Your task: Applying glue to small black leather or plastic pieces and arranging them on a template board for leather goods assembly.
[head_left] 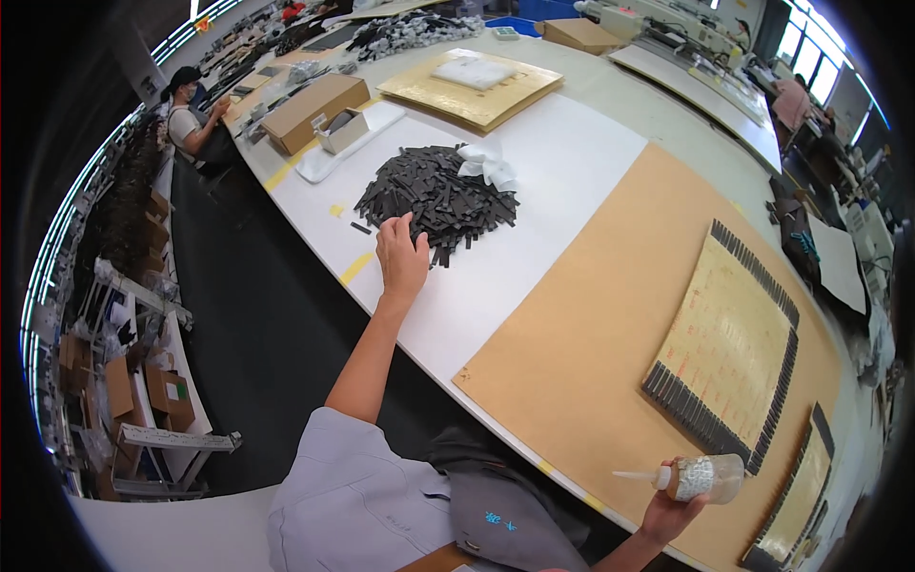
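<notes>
One head view: the left grip [402, 262] is at black strips [438, 195] just beyond it, pinching or not I cannot tell; the right grip [672, 515] is clamped round a bottle [701, 477], whose sideways nozzle [637, 476] could drip onto the bench [610, 110] if that grip tightens.

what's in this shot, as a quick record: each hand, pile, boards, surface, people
left hand: at the pile's near edge, thumb and fingers apart; contact unclear
right hand: holds a bottle, nozzle pointing left
pile: dark strips, white wad on top
boards: large one and narrow one, dark strips along edges
surface: white sheet beside brown sheet
people: co-worker upper left, others at right
</notes>
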The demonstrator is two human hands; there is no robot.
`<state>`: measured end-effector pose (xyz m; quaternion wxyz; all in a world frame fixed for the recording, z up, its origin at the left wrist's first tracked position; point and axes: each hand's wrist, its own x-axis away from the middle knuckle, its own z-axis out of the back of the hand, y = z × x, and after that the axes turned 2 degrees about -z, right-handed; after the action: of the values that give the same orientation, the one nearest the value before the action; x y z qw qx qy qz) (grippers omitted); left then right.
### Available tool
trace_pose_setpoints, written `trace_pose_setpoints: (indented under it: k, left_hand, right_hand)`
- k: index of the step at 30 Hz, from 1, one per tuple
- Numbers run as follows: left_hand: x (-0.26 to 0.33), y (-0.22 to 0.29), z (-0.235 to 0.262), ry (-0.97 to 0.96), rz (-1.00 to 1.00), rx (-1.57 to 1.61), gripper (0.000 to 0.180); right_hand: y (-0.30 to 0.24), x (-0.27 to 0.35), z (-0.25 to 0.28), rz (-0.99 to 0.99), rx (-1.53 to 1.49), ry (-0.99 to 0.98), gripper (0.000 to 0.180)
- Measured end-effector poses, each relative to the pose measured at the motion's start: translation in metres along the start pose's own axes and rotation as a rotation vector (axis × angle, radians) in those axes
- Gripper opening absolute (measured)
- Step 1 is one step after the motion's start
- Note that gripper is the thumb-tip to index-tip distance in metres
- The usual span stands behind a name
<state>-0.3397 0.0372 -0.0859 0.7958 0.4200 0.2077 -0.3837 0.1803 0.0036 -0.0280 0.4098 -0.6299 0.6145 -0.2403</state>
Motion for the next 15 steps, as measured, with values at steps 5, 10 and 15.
trace_pose_setpoints:
  k: [5,10,15]
  left_hand:
    - [-0.049,0.073,-0.048,-0.384,-0.416,0.244,0.019]
    - [-0.077,0.074,-0.105,-0.664,-0.575,0.020,0.013]
    - [-0.083,0.066,-0.088,-0.769,-0.652,0.061,0.012]
  right_hand:
    - [-0.014,0.015,0.011,0.061,-0.021,0.146,0.067]
    - [-0.014,0.015,0.017,0.054,0.037,0.166,0.067]
    - [-0.042,0.011,0.020,0.002,0.016,0.201,0.059]
